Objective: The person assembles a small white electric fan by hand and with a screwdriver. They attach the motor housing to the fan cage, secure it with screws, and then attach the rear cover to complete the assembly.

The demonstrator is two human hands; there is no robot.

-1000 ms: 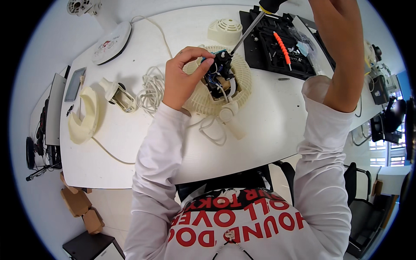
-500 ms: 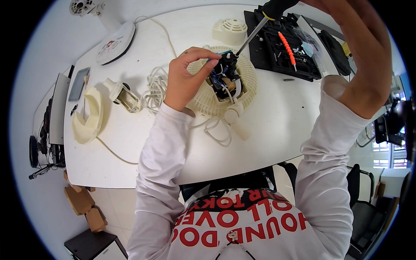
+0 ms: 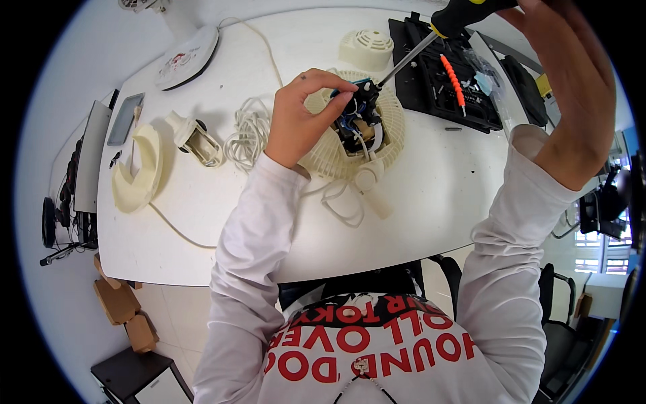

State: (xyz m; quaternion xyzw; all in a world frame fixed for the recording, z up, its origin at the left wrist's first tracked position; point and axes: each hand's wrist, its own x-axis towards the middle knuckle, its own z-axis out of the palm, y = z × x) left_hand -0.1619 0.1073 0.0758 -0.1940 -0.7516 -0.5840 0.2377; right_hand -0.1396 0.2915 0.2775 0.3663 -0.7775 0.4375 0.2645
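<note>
Bare white tabletop (image 3: 431, 202) gives me room from three to six o'clock of the motor assembly (image 3: 367, 113); the tool case (image 3: 441, 84) crowds two o'clock, the vented cover (image 3: 367, 50) twelve, the coiled cord (image 3: 247, 140) nine. My right hand (image 3: 546, 27) grips the screwdriver (image 3: 437, 31), its shaft running from the motor toward half past one. My left hand's (image 3: 303, 120) thumb and forefinger come narrowly together at the motor's ten o'clock; whether they pinch anything I can't tell. The motor, black with blue and white wires, sits on the cream fan grille (image 3: 396, 131).
</note>
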